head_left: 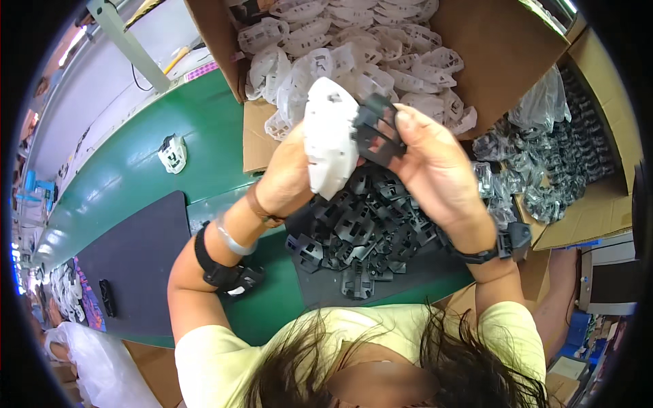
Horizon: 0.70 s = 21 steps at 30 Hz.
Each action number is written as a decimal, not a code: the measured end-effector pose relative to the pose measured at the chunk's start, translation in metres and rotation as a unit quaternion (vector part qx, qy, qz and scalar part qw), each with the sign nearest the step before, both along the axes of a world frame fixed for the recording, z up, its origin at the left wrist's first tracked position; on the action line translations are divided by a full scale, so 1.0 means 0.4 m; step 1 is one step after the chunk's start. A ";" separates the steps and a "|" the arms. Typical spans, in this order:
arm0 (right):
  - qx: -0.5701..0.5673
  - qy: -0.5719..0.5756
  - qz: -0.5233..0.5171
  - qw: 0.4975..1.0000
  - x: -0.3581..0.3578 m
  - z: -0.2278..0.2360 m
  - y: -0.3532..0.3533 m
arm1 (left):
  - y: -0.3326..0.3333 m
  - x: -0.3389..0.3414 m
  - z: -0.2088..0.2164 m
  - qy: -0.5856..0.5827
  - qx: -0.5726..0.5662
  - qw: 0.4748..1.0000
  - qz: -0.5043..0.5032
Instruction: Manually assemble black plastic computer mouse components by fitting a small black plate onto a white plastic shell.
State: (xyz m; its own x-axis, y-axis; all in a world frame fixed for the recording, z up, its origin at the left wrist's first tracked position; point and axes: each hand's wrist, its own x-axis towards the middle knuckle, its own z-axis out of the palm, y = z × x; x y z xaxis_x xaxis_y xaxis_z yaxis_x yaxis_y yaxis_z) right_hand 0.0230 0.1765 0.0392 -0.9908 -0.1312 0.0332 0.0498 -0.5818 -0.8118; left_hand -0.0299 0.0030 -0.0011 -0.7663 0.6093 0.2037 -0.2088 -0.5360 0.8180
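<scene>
My left hand [291, 166] is closed on a white plastic shell [331, 136], which stands upright and hides most of the fingers. In my right hand [435, 160] is a black plastic part [378, 129] with rectangular cut-outs, pinched between thumb and fingers. The black part meets the right edge of the shell; whether the two are joined I cannot tell. Below both hands lies a heap of similar black plastic parts [354, 228] on a dark mat [309, 282].
A cardboard box [503, 61] full of white shells [367, 47] stands beyond my hands. To the right, another box [592, 217] holds bagged black parts [578, 149]. One white-and-black piece [173, 154] lies on the green table [211, 122], left. A dark mat [136, 265] lies nearer.
</scene>
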 end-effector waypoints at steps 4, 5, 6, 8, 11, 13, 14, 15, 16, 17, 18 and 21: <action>0.131 0.117 -0.045 0.983 -0.017 -0.016 -0.012 | -0.012 -0.029 0.010 0.087 -0.075 0.991 0.075; 0.160 0.117 -0.034 0.980 -0.020 -0.018 -0.013 | -0.022 -0.029 0.011 0.089 -0.082 0.990 0.070; 0.189 0.117 -0.024 0.975 -0.023 -0.022 -0.015 | -0.027 -0.023 0.012 0.082 -0.083 0.991 0.072; 0.210 0.108 -0.030 0.971 -0.037 -0.039 -0.026 | -0.033 -0.019 0.014 0.003 -0.092 0.994 0.063; 0.220 0.127 -0.077 0.964 -0.042 -0.057 -0.027 | -0.042 -0.007 0.023 -0.170 -0.012 0.985 0.006; 0.270 0.202 -0.071 0.939 -0.050 -0.060 -0.019 | -0.063 -0.027 0.011 -0.236 0.049 0.966 -0.092; 0.315 0.278 -0.063 0.905 -0.053 -0.060 -0.018 | -0.081 -0.043 0.006 -0.218 0.037 0.967 -0.127; 0.315 0.307 -0.055 0.896 -0.054 -0.058 -0.021 | -0.088 -0.056 -0.007 -0.163 -0.003 0.978 -0.126; 0.315 0.307 -0.057 0.896 -0.062 -0.057 -0.014 | -0.091 -0.067 -0.013 -0.105 -0.044 0.985 -0.127; 0.350 0.374 -0.090 0.854 -0.072 -0.056 -0.001 | -0.092 -0.063 -0.012 -0.118 -0.066 0.987 -0.092; 0.382 0.438 -0.123 0.804 -0.074 -0.055 0.012 | -0.092 -0.051 -0.007 -0.118 -0.068 0.986 -0.094; 0.165 0.150 -0.107 0.969 -0.029 -0.033 0.023 | -0.083 -0.028 -0.015 -0.073 -0.086 0.993 0.013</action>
